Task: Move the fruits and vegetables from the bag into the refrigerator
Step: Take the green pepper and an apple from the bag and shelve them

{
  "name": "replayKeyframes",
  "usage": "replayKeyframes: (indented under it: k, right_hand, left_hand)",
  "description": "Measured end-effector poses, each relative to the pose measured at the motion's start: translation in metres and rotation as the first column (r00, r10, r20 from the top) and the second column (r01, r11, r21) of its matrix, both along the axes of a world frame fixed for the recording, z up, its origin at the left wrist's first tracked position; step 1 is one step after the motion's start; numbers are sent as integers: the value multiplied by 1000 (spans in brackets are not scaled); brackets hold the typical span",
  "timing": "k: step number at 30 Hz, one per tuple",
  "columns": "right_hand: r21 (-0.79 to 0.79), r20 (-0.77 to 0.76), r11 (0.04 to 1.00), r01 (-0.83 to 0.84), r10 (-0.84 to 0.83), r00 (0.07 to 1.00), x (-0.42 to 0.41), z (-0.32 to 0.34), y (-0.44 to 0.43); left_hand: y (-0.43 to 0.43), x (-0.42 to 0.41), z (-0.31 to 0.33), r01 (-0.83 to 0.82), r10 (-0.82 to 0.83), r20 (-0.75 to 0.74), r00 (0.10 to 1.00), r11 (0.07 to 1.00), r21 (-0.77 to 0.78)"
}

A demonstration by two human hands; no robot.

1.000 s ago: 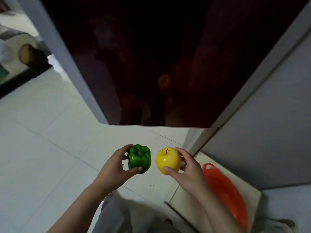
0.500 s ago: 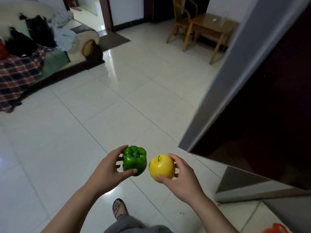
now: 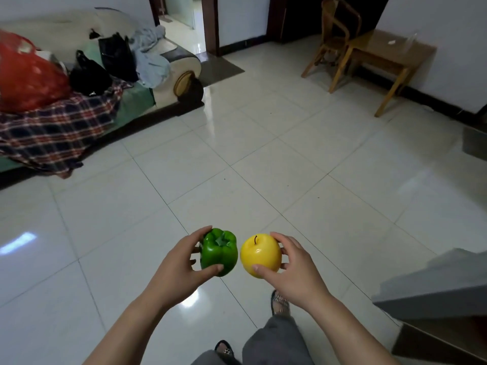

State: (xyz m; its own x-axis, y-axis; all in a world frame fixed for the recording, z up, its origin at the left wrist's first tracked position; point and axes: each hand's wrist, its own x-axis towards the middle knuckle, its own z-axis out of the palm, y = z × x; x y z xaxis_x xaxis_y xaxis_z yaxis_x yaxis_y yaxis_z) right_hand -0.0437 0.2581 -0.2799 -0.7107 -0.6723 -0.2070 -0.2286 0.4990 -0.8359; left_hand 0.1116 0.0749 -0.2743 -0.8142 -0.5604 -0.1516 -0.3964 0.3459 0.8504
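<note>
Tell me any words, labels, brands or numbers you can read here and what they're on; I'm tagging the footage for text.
None can be read.
green pepper in the left hand: no sticker or print shows.
yellow apple in the right hand: no sticker or print shows.
red bag on the sofa: pale patches, too blurred to tell whether they are print.

One green pepper (image 3: pixel 218 252), one yellow apple (image 3: pixel 261 255), two hands.

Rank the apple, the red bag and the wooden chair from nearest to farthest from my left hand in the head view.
From the left hand:
1. Apple, just to its right, held in the right hand.
2. Red bag, far left on the sofa.
3. Wooden chair, far back right by the table.
</note>
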Motion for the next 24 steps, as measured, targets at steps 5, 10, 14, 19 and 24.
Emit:
replayKeyframes:
  k: [5,10,14,19,24]
  right_hand:
    - [16,-8,1000,9,-9,1000,-40,-4,-39]
    - [4,-12,998,57,-57,998,-109,-12,-71]
    - [-10,-35,995,99,-100,994,-191,-14,-95]
    - [-24,-108,983,183,-185,977,-298,-1,-102]
    - [-61,-114,920,387,-391,913,-370,9,-68]
  left_hand:
    - [-38,-42,-2,18,-18,18,1000,1000,-2]
    - [-77,-120,-5,63,-63,28,998,998,-2]
    - [-103,-210,-6,110,-110,26,994,994,-17]
    - [-120,-337,0,217,-217,-3,976,976,-30]
    - [-105,-453,11,398,-401,-32,916,915,-61]
